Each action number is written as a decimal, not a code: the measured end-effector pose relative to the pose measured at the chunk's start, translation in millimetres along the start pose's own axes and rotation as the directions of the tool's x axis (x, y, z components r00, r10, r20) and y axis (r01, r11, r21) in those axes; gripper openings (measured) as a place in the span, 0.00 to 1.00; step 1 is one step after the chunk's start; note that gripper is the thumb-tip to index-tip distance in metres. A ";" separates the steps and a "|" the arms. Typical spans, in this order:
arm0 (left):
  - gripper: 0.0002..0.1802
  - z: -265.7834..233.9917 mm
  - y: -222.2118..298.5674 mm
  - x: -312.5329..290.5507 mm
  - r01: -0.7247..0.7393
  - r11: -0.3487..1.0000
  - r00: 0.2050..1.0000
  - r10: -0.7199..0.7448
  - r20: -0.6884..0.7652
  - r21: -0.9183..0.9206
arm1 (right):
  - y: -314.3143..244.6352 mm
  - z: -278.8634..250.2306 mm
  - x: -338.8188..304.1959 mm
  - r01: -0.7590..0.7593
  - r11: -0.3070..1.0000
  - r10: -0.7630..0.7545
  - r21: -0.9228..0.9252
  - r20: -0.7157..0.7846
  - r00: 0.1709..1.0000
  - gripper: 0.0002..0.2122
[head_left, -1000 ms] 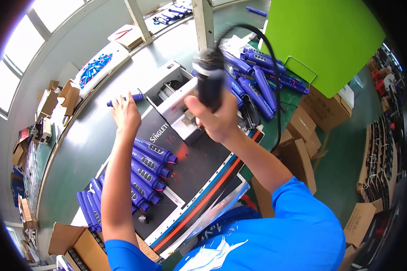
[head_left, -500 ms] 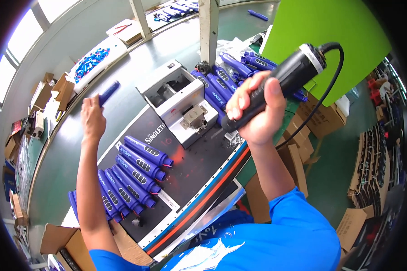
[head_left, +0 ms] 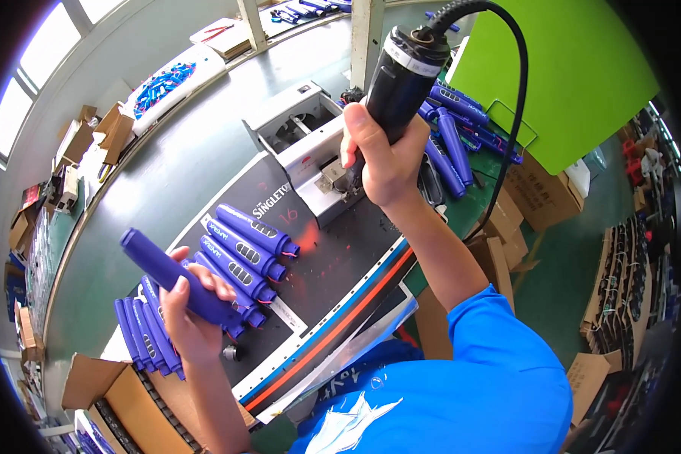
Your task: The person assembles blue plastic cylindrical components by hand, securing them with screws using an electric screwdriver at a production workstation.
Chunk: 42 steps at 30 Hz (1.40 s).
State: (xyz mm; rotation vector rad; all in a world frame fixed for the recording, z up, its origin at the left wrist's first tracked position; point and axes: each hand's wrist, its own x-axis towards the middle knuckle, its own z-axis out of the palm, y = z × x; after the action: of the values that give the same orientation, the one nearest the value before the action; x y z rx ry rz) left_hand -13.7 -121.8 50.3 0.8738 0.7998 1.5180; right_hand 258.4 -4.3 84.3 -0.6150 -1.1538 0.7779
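My left hand [head_left: 191,333] is closed around a blue-purple plastic tube-shaped handle housing [head_left: 165,266], held tilted above a row of similar housings [head_left: 238,253] with dark oval button panels. In my right hand [head_left: 390,163] is a black electric screwdriver [head_left: 402,91], gripped around its body with the corded end up. Its tip points down toward the small metal block on the front of a white open-topped metal machine [head_left: 303,163]; my hand partly hides the tip, so contact cannot be told.
A black mat [head_left: 318,272] with a striped edge lies under the machine and housings. More housings [head_left: 454,144] are piled at the right. The screwdriver's cable [head_left: 523,83] loops down past a green panel [head_left: 560,68]. A metal post [head_left: 365,45] stands behind; a cardboard box [head_left: 140,405] is lower left.
My left hand has come back toward me with the housing, from the far left to above the row. My right hand has moved left, and the screwdriver now stands more upright, its tip nearer the machine.
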 end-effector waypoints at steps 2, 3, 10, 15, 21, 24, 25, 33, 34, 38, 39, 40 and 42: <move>0.24 -6.0 -15.8 -9.5 0.049 0.994 0.995 -0.040 0.089 -0.097 | -1.0 -1.3 -7.2 -0.053 0.998 0.054 0.025 -0.048 0.997 0.11; 0.24 -9.8 -21.7 -15.6 0.084 0.983 0.991 -0.064 0.120 -0.163 | -0.5 -1.1 -14.5 -0.065 0.996 0.070 0.066 -0.088 0.994 0.10; 0.27 -23.9 -39.3 -29.8 0.146 0.836 0.986 -0.080 0.145 -0.528 | -28.5 -19.9 -63.3 -0.155 0.885 0.159 0.440 0.028 0.987 0.23; 0.35 -24.7 -39.1 -32.5 0.031 0.818 0.999 -0.050 -0.018 -0.574 | -60.8 11.1 -89.0 -0.210 0.781 0.056 0.588 0.268 0.962 0.28; 0.35 -29.9 -43.1 -29.5 -0.007 0.791 0.999 -0.015 -0.030 -0.612 | -75.3 65.6 -120.8 -0.185 0.747 -0.032 0.639 0.312 0.949 0.25; 0.34 -26.7 -36.9 -34.2 -0.034 0.834 0.995 -0.023 -0.097 -0.551 | -71.9 80.7 -130.7 -0.175 0.751 -0.071 0.636 0.342 0.937 0.26; 0.33 -23.5 -33.4 -34.4 -0.058 0.882 0.987 -0.019 -0.157 -0.468 | -69.5 84.4 -133.2 -0.183 0.751 -0.066 0.635 0.348 0.935 0.26; 0.28 -14.6 -31.0 -39.2 -0.188 0.975 0.938 0.143 -0.315 -0.117 | -52.9 97.2 -146.7 0.015 0.804 -0.292 0.594 0.374 0.880 0.29; 0.28 -14.3 -30.7 -38.8 -0.187 0.975 0.938 0.140 -0.317 -0.120 | -52.9 98.4 -147.1 0.018 0.807 -0.293 0.590 0.375 0.879 0.29; 0.28 -12.8 -28.2 -39.9 -0.171 0.978 0.933 0.121 -0.338 -0.122 | -51.1 101.3 -149.0 0.015 0.817 -0.287 0.577 0.384 0.878 0.30; 0.28 -12.4 -28.0 -40.2 -0.163 0.979 0.935 0.112 -0.336 -0.126 | -50.0 101.9 -149.5 0.014 0.817 -0.285 0.576 0.384 0.878 0.30; 0.28 -12.8 -28.8 -40.2 -0.162 0.979 0.935 0.111 -0.336 -0.127 | -48.8 102.4 -150.0 0.023 0.815 -0.295 0.579 0.381 0.876 0.30; 0.29 -13.3 -30.2 -40.6 -0.170 0.978 0.936 0.123 -0.330 -0.117 | -48.6 102.6 -150.2 0.029 0.813 -0.303 0.582 0.379 0.874 0.30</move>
State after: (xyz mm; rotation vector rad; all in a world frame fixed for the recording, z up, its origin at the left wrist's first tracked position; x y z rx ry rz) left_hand -7.8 -158.9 13.9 0.5956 0.8596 1.8584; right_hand 140.4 -150.1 68.1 0.1910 -1.2992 1.0825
